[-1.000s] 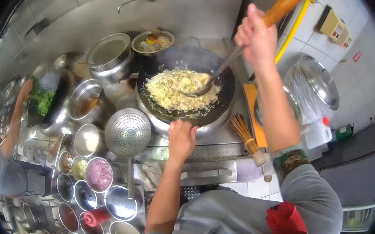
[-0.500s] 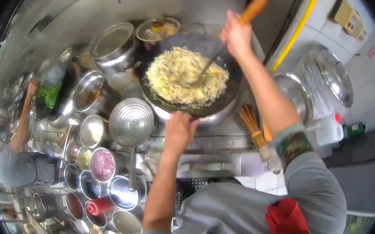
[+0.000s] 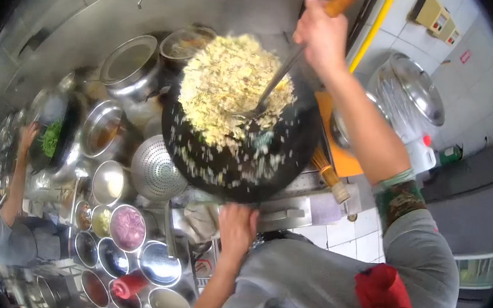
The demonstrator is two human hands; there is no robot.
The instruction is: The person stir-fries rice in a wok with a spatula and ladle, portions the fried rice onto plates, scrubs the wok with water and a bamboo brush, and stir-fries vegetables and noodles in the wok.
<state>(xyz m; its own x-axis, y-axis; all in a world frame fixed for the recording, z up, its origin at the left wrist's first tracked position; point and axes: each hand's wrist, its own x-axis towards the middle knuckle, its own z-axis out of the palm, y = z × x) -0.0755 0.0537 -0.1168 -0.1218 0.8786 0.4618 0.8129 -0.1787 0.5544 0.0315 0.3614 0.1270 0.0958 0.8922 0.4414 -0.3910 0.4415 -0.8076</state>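
Observation:
My right hand is closed around the wooden handle of a metal ladle, whose bowl is down in the fried rice. The rice, yellow with egg, is bunched toward the far side of a black wok and rises above its rim, with loose grains scattered over the near side. At the wok's near edge my left hand is closed on it; the fingers' exact hold is partly hidden. The wok is tilted toward me.
Left of the wok are a perforated strainer, a steel pot and several bowls of ingredients, including sliced onion. A bamboo brush lies to the right. At far left, a co-worker's arm reaches to a wok of greens.
My left hand has pulled the wok nearer and tilted it; the rice has shifted to its far side, grains flying. The ladle stays in my right hand. The view has shifted slightly.

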